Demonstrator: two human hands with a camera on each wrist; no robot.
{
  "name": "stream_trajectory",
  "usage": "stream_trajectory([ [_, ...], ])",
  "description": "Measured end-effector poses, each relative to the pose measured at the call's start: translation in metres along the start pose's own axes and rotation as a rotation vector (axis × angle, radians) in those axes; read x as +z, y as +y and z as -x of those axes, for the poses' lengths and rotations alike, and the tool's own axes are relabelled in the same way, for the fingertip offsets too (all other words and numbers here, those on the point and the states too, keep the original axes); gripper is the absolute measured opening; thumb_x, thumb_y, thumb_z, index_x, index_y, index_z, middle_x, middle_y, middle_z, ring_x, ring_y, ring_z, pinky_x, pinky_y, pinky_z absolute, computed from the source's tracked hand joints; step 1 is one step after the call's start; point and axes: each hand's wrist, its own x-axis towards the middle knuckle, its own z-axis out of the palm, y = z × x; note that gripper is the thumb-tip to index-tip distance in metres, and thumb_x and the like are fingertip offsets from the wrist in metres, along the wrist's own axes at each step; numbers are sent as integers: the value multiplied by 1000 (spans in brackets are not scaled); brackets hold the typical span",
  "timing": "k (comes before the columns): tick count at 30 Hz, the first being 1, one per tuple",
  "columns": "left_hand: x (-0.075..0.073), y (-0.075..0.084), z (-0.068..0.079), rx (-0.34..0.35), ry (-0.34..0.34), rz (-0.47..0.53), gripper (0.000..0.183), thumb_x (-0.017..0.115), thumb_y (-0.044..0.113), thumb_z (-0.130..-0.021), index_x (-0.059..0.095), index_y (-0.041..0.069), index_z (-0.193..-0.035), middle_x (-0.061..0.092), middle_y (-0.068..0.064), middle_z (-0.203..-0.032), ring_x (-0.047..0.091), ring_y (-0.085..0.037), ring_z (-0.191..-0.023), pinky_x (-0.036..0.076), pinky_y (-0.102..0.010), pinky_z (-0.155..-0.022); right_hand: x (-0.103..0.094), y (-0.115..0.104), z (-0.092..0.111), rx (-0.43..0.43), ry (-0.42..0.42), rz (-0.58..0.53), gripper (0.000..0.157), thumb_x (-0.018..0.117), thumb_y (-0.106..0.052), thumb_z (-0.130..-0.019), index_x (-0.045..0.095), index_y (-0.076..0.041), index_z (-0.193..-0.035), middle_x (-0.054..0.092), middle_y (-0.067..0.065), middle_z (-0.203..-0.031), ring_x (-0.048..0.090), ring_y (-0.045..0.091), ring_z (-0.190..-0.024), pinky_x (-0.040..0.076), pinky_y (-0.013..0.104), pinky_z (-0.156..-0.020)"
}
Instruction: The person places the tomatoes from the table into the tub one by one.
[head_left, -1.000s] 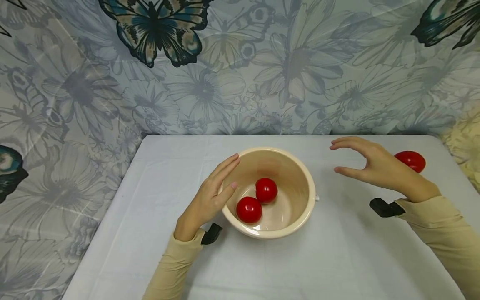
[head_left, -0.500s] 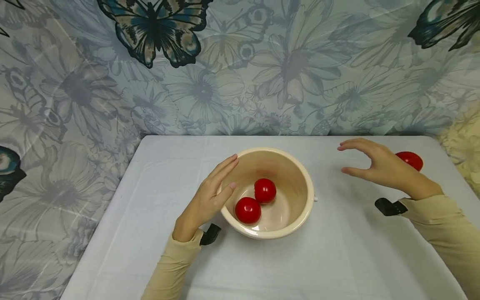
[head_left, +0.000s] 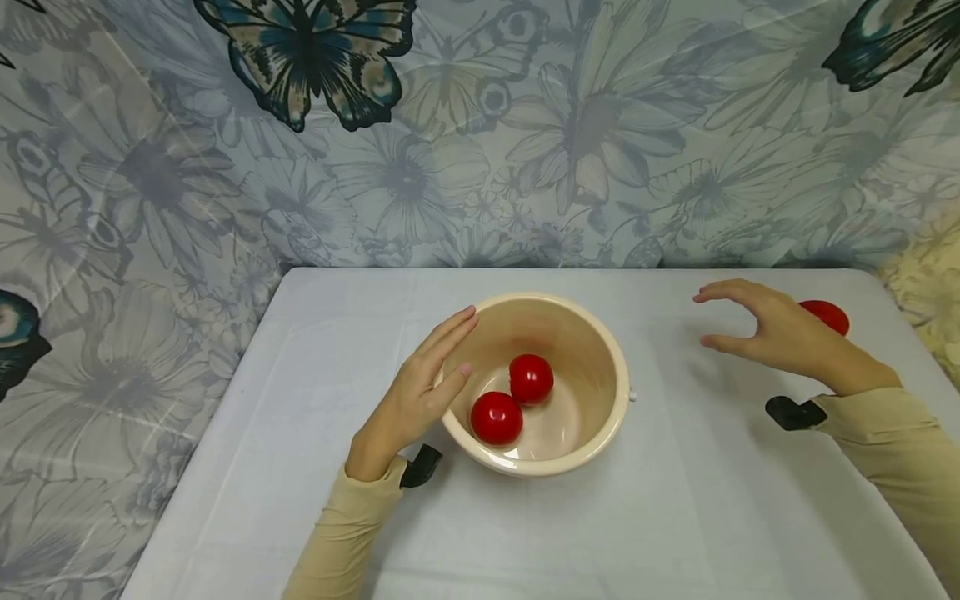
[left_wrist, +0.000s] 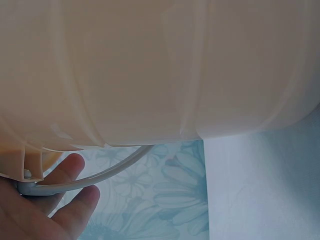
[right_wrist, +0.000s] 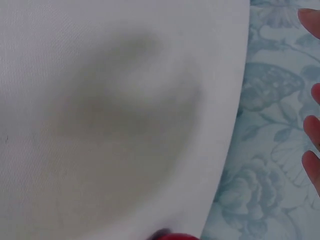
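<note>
Two glossy red balls (head_left: pixel 497 418) sit side by side inside the cream bucket (head_left: pixel 588 362), which stands close to the far edge of the white-covered table (head_left: pixel 675 517), around its middle, with your left hand (head_left: pixel 416 390) resting on the left rim, fingers fairly straight, some fingertips next to the grey handle (left_wrist: pixel 107 173) in the left wrist view. Your right hand (head_left: pixel 787 335) hovers over the table well right of the bucket, thumb and fingers spread apart, grip unclosed; third red ball (head_left: pixel 828 315) lies near the far right corner, partly hidden behind that hand
</note>
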Motion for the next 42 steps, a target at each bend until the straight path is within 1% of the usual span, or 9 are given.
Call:
stream_trajectory([
  [12,-2,0,-1,3,-1,0,54,50,15,-100,39,10,-153,33,-1,-161,31,-19,-150,27,-42,-124,0,26,5,48,14,-13,54,85,-10,-75,62,-7,-124,60,17,-128,39,-9,-114,18,-7,-85],
  [17,-2,-1,-1,1,-1,-4,55,51,14,-99,39,10,-153,33,0,-161,31,-17,-150,27,-40,-124,0,35,7,89,-8,5,54,84,-13,-77,62,-6,-125,59,18,-129,44,7,-114,23,-4,-82],
  [21,-2,-1,-1,3,-1,-2,55,50,13,-99,39,10,-153,33,0,-161,31,-18,-150,26,-40,-124,-2,41,9,123,-30,38,54,83,-14,-78,61,-6,-127,58,18,-130,48,2,-87,38,11,-67],
  [25,-2,-1,-1,3,-2,1,55,50,14,-99,39,10,-153,33,0,-161,30,-18,-150,26,-41,-124,-2,50,11,122,-34,75,55,84,-12,-76,61,-5,-126,59,19,-127,42,5,-65,37,20,-57],
  [30,-2,-2,-1,2,-1,1,55,51,14,-99,39,11,-152,33,0,-161,31,-18,-150,26,-40,-124,0,63,14,103,17,114,56,87,-12,-71,64,-6,-122,60,19,-124,49,5,-91,44,23,-76],
  [33,-1,-2,-1,-1,2,1,55,51,14,-99,40,11,-152,33,1,-161,31,-17,-150,26,-39,-125,1,71,18,152,52,55,58,88,-15,-72,63,-8,-124,58,2,-126,38,-13,-110,36,11,-91],
  [36,-1,-3,-1,-3,0,7,55,51,14,-99,39,11,-152,33,1,-161,30,-17,-150,25,-40,-125,-1,78,23,241,76,-17,60,88,-20,-74,61,-11,-126,46,-29,-119,28,-24,-102,25,0,-79],
  [38,-1,-3,0,-7,-1,10,55,52,15,-99,40,11,-152,33,2,-161,30,-17,-150,25,-40,-125,-3,82,25,296,68,-34,61,86,-25,-76,59,-13,-129,34,-43,-113,28,-22,-97,27,5,-72],
  [42,0,-2,0,-9,2,15,54,52,15,-99,40,11,-152,33,1,-161,30,-17,-150,25,-40,-125,-6,89,27,370,49,-27,62,84,-33,-79,58,-13,-132,37,-38,-119,29,-17,-94,29,8,-68],
])
